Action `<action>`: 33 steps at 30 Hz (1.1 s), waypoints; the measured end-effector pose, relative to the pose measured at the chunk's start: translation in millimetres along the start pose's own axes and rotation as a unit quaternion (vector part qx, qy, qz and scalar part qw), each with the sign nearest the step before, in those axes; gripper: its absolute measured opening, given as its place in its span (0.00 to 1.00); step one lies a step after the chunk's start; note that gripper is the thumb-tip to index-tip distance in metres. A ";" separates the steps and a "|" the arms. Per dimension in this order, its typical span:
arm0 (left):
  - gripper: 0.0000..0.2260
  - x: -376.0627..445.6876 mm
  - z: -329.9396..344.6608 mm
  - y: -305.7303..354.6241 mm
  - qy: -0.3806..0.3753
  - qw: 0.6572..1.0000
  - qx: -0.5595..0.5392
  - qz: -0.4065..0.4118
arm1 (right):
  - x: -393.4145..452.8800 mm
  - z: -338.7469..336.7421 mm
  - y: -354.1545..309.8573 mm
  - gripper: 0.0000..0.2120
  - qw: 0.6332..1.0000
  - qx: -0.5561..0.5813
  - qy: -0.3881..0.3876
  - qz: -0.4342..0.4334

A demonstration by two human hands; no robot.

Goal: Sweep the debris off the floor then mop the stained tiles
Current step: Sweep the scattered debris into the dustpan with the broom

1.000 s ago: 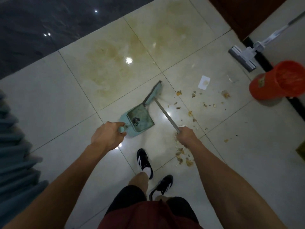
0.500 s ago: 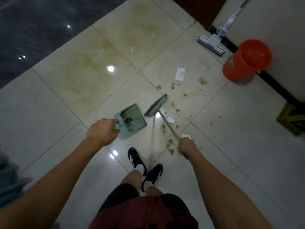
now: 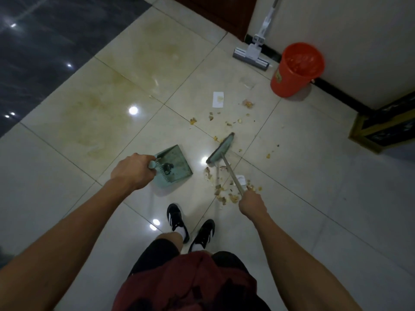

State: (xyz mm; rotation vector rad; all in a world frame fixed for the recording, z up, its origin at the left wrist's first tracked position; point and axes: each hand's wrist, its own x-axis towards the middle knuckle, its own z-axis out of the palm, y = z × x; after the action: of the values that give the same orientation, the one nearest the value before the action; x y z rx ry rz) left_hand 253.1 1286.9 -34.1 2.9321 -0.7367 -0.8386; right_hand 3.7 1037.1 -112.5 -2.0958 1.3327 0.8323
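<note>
— Sweeping's moved on, hasn't it? The pale-green plastic broom head [image 3: 221, 149] was right up against the green square plastic dustpan [image 3: 174, 163] a second ago; now it sits well apart from it, out on the far side, in among the scattered scraps.

— Yes, and there's a heap of brown debris [image 3: 226, 191] gathered just beside the dustpan, near the feet. More loose crumbs [image 3: 226, 122] lie beyond the dustpan, toward the wall. I'd say one stroke is done and another is starting; the floor isn't clear yet.

— And the hands?

— The left hand [image 3: 134, 171] is clenched round the dustpan's stubby handle, arm stretched forward, pan tipped with its lip toward the floor. The right hand [image 3: 251, 204] grips the thin metal broom stick [image 3: 231, 173], fist closed, arm reaching out and down.

— The mopping?

— Not begun, I'd judge. The yellowish stained tiles [image 3: 116, 90] beyond the dustpan look untouched, and the white-and-grey flat mop [image 3: 251, 55] leans on the wall, well away from the dustpan, beside a round orange plastic bucket [image 3: 296, 70].
</note>
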 end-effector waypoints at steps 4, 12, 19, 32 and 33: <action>0.09 1.1 -13.8 -3.9 0.016 1.000 -0.009 0.007 | -4.7 -3.6 -26.0 0.15 0.997 0.075 0.007 -0.019; 0.08 33.5 -44.2 -66.2 0.023 0.997 -0.075 -0.019 | 20.2 -17.9 -125.1 0.16 0.991 0.113 0.026 -0.062; 0.08 70.4 -81.3 -146.9 0.022 0.989 -0.129 -0.067 | 39.8 -17.8 -236.2 0.16 0.989 0.106 0.026 -0.104; 0.09 158.6 -144.5 -210.9 0.024 0.983 -0.131 -0.129 | 114.4 -53.5 -413.3 0.15 0.983 0.129 -0.036 -0.126; 0.09 166.2 -150.2 -211.9 0.025 0.981 -0.133 -0.137 | 124.6 -58.5 -427.5 0.16 0.982 0.135 -0.044 -0.123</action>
State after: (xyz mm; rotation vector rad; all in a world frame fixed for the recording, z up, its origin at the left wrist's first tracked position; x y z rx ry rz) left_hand 545.2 1384.0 -15.7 2.8319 -0.1969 -0.8028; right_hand 450.1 1085.1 -122.0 -1.9353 1.0480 0.5968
